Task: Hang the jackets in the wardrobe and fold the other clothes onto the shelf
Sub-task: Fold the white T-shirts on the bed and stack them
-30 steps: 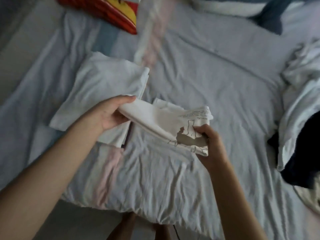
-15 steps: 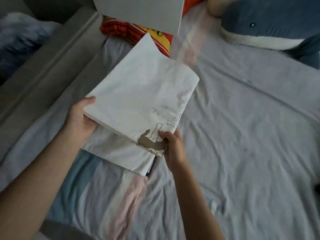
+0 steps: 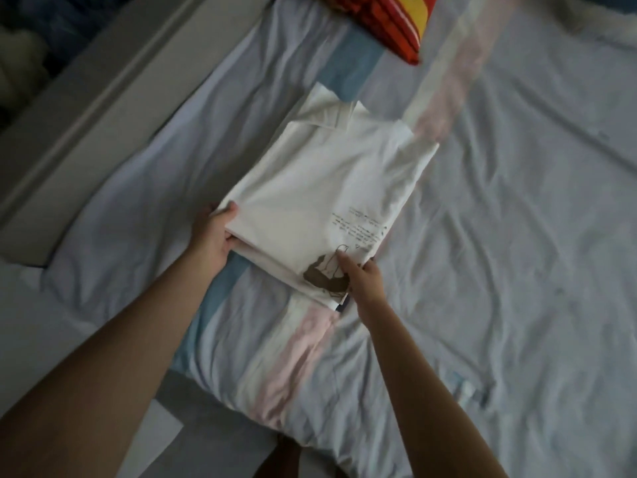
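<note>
Partly hidden: the fingers of both hands, tucked beneath cloth. Left hand grips the near left corner of the folded white T-shirt, thumb on top; right hand pinches its printed corner. The shirt lies atop another folded white garment on the striped bedsheet. Red cushion cut off at the top.

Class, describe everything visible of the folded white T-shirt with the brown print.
The folded white T-shirt with the brown print is a flat rectangle of soft-looking cotton, with small text lines beside the print. It lies on another folded white garment on the striped bedsheet. The left hand grips its near left corner; the right hand pinches the printed corner.
</note>
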### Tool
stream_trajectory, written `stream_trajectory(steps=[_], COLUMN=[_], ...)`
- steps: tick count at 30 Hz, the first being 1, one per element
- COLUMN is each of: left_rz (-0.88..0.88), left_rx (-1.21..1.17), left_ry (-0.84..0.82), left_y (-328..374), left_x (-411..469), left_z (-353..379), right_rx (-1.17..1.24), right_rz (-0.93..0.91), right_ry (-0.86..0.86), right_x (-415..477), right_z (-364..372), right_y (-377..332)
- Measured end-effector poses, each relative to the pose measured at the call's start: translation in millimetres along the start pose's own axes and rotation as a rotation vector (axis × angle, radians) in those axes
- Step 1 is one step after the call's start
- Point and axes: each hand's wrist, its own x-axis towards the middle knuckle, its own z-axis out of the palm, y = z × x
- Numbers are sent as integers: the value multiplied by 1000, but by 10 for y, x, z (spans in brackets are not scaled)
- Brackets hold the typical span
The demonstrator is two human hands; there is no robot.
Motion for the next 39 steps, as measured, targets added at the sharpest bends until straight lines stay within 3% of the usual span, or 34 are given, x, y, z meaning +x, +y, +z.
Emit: stream_trajectory(steps=[6,12,18,22,26,28,30,31,33,35,39], left_rz=[38,80,264,267,337,419,535,592,609,563,556], left_rx=[-80,73,375,361,441,441,471,513,663,849,1005], left_ry=[67,150,539,589,621,639,635,654,700,681,690], left_y=[-221,-294,-464,-567,-540,-499,-516,-588,-760,-894,-972], left_x=[-12,98,98,35,80,89,69,88,114,82,111], left_z=[-88,-127,19,182,130,115,90,53,-15,-7,-7], right_rx=[-117,-278,-447,-264,-149,-221,-475,-625,-881,-1002,-1249], right_rz=[-7,56,197,68,-102,-193,-377,-495,-669,-652,-710], right_ry=[-75,-74,-213,105,262,468,729,697,353,99,2], right_x=[-25,13,119,387,865,1056,1087,1032,921,874,1085], right_z=[-77,-148,-246,-303,-250,-200,-146,-55,163,337,754], right_y=[18,-54,-384,-821,-1280,-1464,-1511,-1473,-1274,-1122,-1341])
